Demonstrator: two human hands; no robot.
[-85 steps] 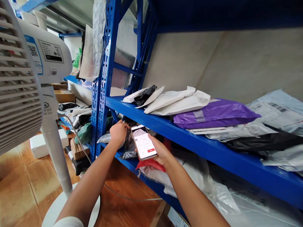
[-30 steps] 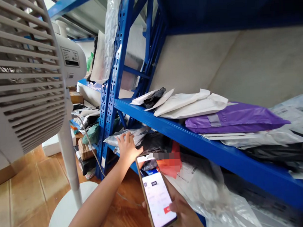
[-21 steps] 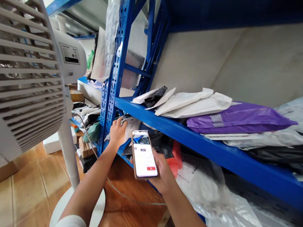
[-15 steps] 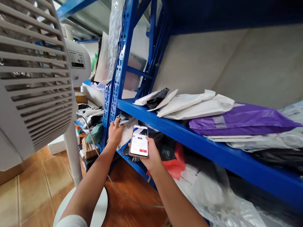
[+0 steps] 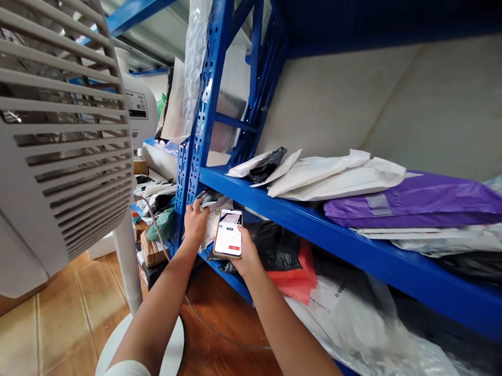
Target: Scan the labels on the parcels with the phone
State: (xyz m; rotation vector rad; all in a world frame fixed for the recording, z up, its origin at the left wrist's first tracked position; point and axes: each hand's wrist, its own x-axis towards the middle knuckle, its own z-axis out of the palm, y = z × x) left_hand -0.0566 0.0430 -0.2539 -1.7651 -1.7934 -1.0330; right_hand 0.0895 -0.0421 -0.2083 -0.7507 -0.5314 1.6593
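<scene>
My right hand (image 5: 248,251) holds a smartphone (image 5: 228,241) upright, its lit screen facing me. A camera picture of a pinkish-white label fills the top of the screen, and a red button sits near the bottom. Just left of the phone, my left hand (image 5: 195,220) reaches in under the middle shelf with bent fingers closed on the edge of a grey-and-white parcel bag (image 5: 212,203). The parcels beneath the fingers are partly hidden by the hand and the phone.
White mailers (image 5: 337,177) and a purple parcel (image 5: 420,201) lie on the blue shelf (image 5: 301,224). Below it are black bags (image 5: 273,245), a red bag (image 5: 293,280) and clear-wrapped parcels (image 5: 362,315). A white fan (image 5: 80,133) stands close on the left, with a cable (image 5: 210,326) across the wooden floor.
The view has shifted slightly, so the shelf and fan appear further right. My left fingers have drawn closer together on the parcel. A label now shows in the phone's camera picture.
</scene>
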